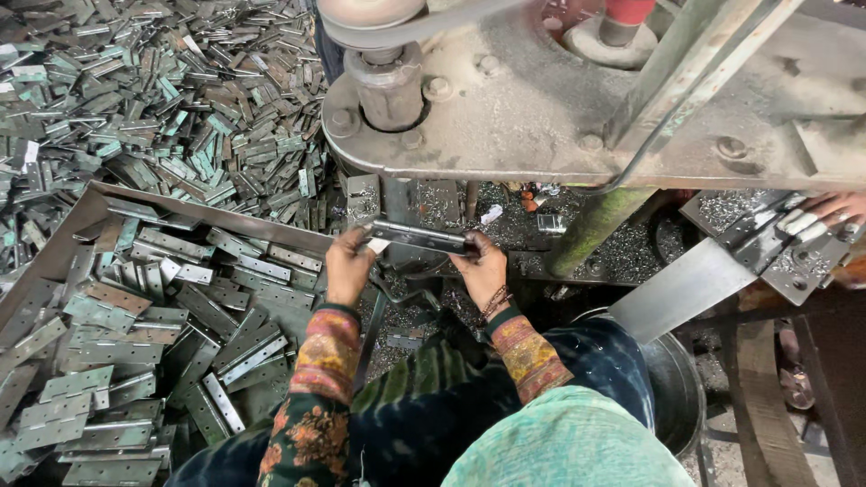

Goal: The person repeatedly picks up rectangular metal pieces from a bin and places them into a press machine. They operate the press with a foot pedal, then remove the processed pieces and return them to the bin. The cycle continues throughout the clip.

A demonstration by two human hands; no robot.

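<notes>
The left hand (347,264) and the right hand (481,267) hold one long metal hinge (420,237) between them, level and crosswise in front of the person's body. The left hand is closed on the hinge's left end, fingers wrapped over the top edge. The right hand is closed on its right end, thumb side toward the body. A beaded bracelet (495,300) sits on the right wrist, and both forearms wear patterned sleeves (329,352).

The hinge is held just below the grey base plate of a press machine (523,117), in front of the dark opening under that plate. A round steel post (390,86) rises from the plate above the left hand. A green column (591,230) stands just to the right of the right hand, with metal shavings (622,257) strewn around its foot.

At the left, a shallow metal tray (63,239) holds many flat grey hinges (135,361) lying in disorder, close beside the left forearm. Beyond the tray, a large heap of smaller hinge pieces (162,99) covers the floor.

At the right, a sloped metal chute (681,290) leads toward a dark metal bucket (677,388). Another person's hand (834,209) rests on metal parts at the far right edge, well apart from the person's own hands.
</notes>
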